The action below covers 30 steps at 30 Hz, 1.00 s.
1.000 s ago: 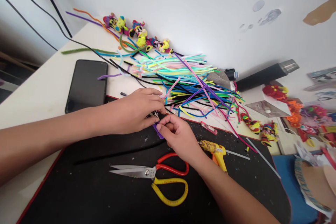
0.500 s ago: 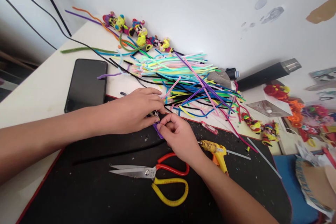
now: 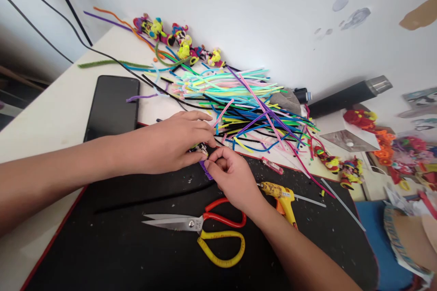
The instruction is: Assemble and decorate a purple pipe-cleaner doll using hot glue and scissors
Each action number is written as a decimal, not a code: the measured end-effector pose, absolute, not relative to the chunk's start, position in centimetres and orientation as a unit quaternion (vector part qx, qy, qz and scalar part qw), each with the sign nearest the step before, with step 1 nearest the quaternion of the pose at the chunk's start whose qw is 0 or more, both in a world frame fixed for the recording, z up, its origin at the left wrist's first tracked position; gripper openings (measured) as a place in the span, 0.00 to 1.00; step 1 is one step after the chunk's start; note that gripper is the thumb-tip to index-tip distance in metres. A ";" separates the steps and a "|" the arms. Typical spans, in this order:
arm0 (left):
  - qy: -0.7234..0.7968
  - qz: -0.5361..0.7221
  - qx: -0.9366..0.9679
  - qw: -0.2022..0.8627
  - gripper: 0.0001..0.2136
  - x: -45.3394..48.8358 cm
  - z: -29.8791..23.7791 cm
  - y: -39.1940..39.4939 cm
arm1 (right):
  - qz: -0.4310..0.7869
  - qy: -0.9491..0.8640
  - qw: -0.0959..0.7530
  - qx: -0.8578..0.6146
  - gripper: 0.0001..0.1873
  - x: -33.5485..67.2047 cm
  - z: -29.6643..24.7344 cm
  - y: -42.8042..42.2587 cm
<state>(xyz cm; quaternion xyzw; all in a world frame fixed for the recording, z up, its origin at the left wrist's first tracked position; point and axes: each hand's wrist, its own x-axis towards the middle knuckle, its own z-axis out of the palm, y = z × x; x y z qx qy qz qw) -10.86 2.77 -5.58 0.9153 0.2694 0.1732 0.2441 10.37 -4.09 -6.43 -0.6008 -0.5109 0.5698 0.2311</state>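
My left hand [image 3: 177,140] reaches in from the left, thumb and fingers closed around a small pipe-cleaner figure [image 3: 206,173]. Its purple part shows below my thumb, and a black-and-white part shows between the fingers; the rest is hidden. My right hand [image 3: 235,182] meets it from the right, thumb and forefinger pinched at the figure's purple edge. From under the right hand a black pipe cleaner [image 3: 153,199] runs left across the black mat [image 3: 112,250]. Scissors [image 3: 196,225] with one red and one yellow handle lie spread just below the hands.
A large heap of coloured pipe cleaners [image 3: 239,95] lies behind the hands. Finished-looking pipe-cleaner dolls [image 3: 182,38] lean near the wall. A phone [image 3: 112,104] lies at the left. To the right are a yellow glue gun [image 3: 282,195], glue sticks [image 3: 341,202] and a dark flask [image 3: 344,97].
Both hands stay nearly in place. My left hand has shifted very slightly, and a bit more of the figure's black-and-white part shows.
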 end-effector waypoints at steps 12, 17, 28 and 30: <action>0.248 0.153 0.936 0.195 0.14 -10.7 -6.5 2.2 | 0.566 -0.511 0.237 -0.602 0.09 10.5 -6.8 -4.2; 0.242 0.159 0.935 0.207 0.12 -10.9 -6.2 2.2 | 0.565 -0.513 0.238 -0.601 0.10 10.5 -7.0 -4.1; 0.257 0.167 0.929 0.207 0.14 -11.0 -6.4 2.7 | 0.574 -0.504 0.241 -0.599 0.09 10.5 -6.7 -4.1; 0.255 0.170 0.930 0.205 0.13 -10.9 -6.6 2.7 | 0.575 -0.503 0.242 -0.599 0.09 10.5 -6.7 -4.1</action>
